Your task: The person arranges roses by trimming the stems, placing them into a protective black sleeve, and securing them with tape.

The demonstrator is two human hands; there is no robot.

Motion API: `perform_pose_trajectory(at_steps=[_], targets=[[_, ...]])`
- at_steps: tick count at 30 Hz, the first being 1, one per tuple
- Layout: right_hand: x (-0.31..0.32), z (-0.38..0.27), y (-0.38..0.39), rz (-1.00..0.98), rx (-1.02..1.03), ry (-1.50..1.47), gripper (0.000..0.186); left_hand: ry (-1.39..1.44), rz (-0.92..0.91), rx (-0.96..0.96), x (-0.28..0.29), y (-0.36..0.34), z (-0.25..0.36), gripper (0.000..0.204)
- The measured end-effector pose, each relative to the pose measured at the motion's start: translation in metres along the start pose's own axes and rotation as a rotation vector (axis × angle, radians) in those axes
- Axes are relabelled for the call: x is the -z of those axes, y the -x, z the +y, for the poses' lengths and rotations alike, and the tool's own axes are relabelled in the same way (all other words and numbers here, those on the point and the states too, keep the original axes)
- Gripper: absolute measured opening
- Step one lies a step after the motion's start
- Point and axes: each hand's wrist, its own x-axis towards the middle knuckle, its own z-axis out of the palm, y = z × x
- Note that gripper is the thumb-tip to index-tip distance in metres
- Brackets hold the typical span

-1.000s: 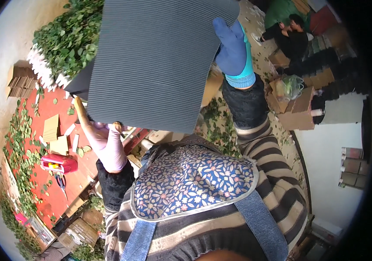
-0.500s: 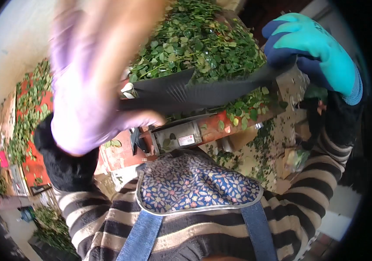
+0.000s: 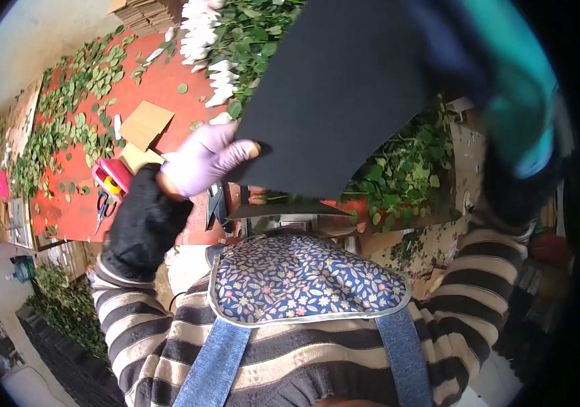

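A large smooth black sheet [image 3: 334, 95] spans the upper middle, over leafy stems. My left hand [image 3: 205, 159], in a lilac glove, is closed on its lower left edge. My right hand [image 3: 493, 81], in a teal and navy glove, is raised beside its right side; motion smears the fingers, so their grip is unclear. Another dark piece [image 3: 283, 209] lies beneath the sheet at the red table's [image 3: 93, 217] front. White-wrapped bundle ends [image 3: 200, 30] show left of the sheet, among green leaves [image 3: 398, 173].
On the table's left are scattered leaves [image 3: 72, 115], cardboard pieces [image 3: 146, 122], a pink stapler-like object [image 3: 110, 173] and scissors [image 3: 103, 210]. Cardboard [image 3: 140, 15] is stacked at the back. More foliage [image 3: 59, 305] stands below left, beside dark stacked items [image 3: 52, 339].
The sheet has gone from ribbed face showing, through edge-on, to smooth face showing. My left hand came down from its blurred raised position. The view has turned, and the other person is no longer visible.
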Motion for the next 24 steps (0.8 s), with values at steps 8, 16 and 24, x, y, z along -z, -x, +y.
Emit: perform_pose_trajectory(at_steps=[8, 16, 24], targets=[[-0.214, -0.001, 0.054, -0.178, -0.268, 0.276, 0.046, 0.679, 0.132, 0.144, -0.107, -0.001, -0.163, 0.028], [-0.298, 0.023, 0.093, -0.230, -0.351, 0.059, 0.067, 0.190, 0.192, 0.463, -0.120, 0.011, -0.190, 0.040], [-0.338, 0.021, 0.093, -0.214, -0.426, 0.023, 0.081, -0.080, 0.074, 0.686, -0.117, 0.026, -0.190, 0.041]])
